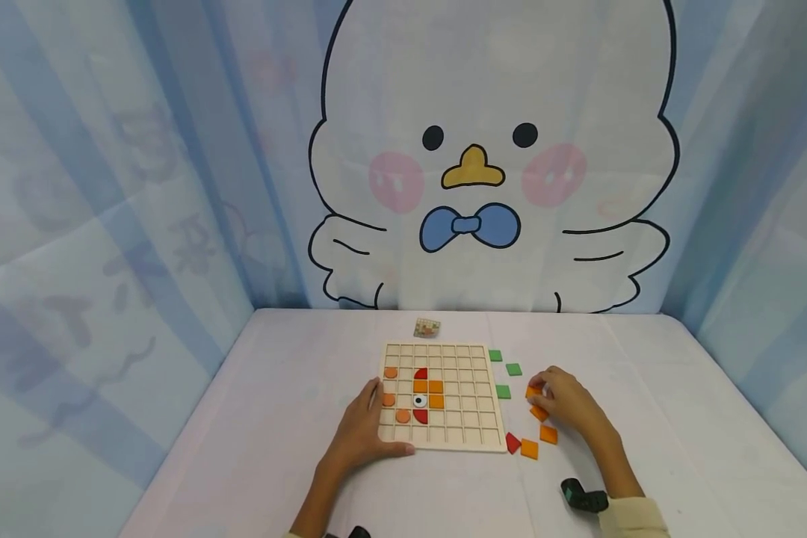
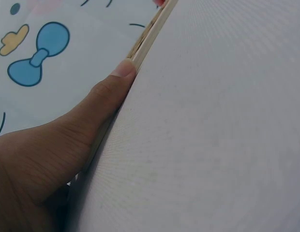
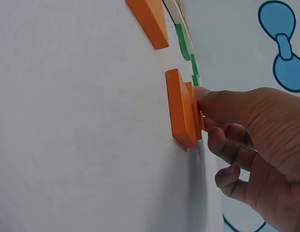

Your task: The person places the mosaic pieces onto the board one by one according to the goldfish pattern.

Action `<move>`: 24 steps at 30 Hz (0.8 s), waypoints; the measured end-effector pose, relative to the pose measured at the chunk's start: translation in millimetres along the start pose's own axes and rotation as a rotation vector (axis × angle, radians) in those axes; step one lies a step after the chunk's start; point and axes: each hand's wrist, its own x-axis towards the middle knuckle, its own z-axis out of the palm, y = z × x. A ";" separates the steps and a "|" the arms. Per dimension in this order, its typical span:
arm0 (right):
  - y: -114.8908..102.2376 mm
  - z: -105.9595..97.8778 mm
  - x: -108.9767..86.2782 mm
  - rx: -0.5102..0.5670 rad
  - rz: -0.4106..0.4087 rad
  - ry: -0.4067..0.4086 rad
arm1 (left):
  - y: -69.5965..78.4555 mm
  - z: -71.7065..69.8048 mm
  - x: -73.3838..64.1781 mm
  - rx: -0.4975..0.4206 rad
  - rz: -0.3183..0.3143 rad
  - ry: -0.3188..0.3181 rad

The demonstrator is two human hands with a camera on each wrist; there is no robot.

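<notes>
- Against the near left corner of the wooden board [image 1: 474, 396] rests the left hand [image 1: 362, 427], spread wide, its fingers along the left edge and its thumb stretched along the near edge.
- Just right of the left hand's fingers, three orange discs [image 1: 403, 416] sit in cells of the grid.
- Farther right of that hand, also on the board, are two red rounded pieces [image 1: 420, 416], three orange tiles [image 1: 436, 401] and a white eye piece [image 1: 420, 401].
- Past the left hand and beyond the board's far edge lies a small picture card [image 1: 427, 327].
- Off the board's right side, the right hand [image 1: 568, 396] makes a narrow pinch, thumb and finger on an orange square [image 1: 531, 391].
- At the near side of its thumb is a second orange square [image 1: 539, 413]; whether it touches the pinched one, I cannot tell.
- Nearer the person than the right hand's fingers lie two loose orange squares [image 1: 529, 448] and a red piece [image 1: 513, 443].
- Left of the right hand, toward the board, are three green pieces [image 1: 514, 369].
- Behind the right hand's fingers, a black device [image 1: 583, 495] is at the wrist.
</notes>
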 end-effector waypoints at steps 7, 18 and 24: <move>0.9 3.4 1.2 -0.035 -0.032 0.019 | -1.9 2.3 0.2 0.001 0.003 0.006; -12.9 8.5 3.9 -0.033 -0.081 0.035 | -1.1 2.1 -2.1 -0.003 0.003 0.014; -25.7 9.9 5.7 -0.013 -0.140 0.031 | 0.9 0.4 -1.5 -0.011 0.008 0.017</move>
